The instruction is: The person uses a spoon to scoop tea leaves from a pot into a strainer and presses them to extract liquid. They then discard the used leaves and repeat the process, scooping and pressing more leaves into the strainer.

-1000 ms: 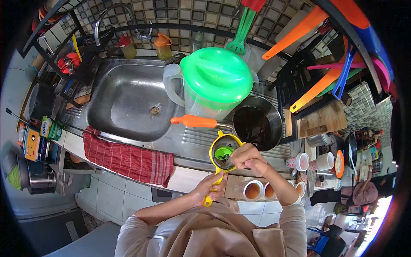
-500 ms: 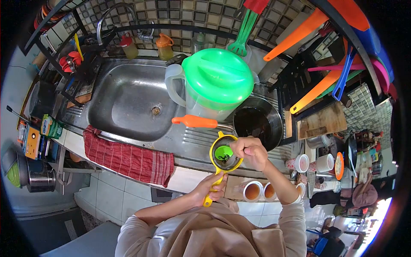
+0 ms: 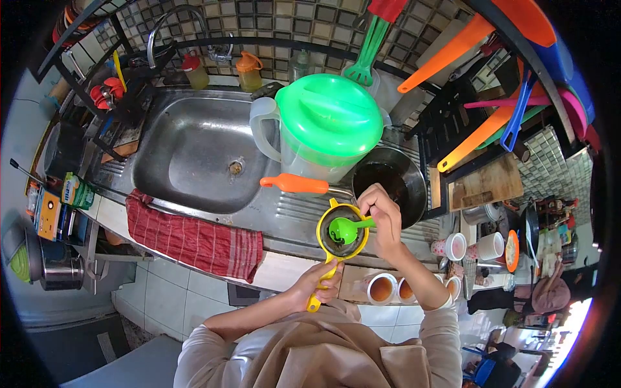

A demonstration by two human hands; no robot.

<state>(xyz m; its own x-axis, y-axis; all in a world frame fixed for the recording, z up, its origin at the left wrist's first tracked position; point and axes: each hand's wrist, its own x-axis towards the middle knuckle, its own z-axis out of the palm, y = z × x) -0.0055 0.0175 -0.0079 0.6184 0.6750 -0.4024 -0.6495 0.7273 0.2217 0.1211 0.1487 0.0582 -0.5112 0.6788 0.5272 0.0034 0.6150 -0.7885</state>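
A yellow-rimmed strainer [image 3: 328,244] is held by its handle in my left hand [image 3: 317,282], its mesh bowl over the counter's edge. Between the closed fingers of my right hand [image 3: 383,218] is the handle of a small green spoon [image 3: 344,230]. The spoon's bowl lies inside the strainer, with some dark bits in and around it. Behind the strainer stands a clear pitcher with a green lid [image 3: 330,116]. A metal pot [image 3: 414,174] with dark liquid sits beyond my right hand, and an orange-handled utensil [image 3: 294,183] lies by the pitcher.
Left of the pitcher is a steel sink [image 3: 194,149], with a red cloth [image 3: 194,234] over its front edge. Cups of brown liquid [image 3: 381,289] stand right of my left hand. White cups [image 3: 456,246] are farther right. Utensils hang at upper right. Another person [image 3: 550,295] is at far right.
My right hand has turned and shifted slightly, with its fingers now higher. The green spoon's bowl has moved within the strainer and its handle now shows. My left hand and the strainer stay put.
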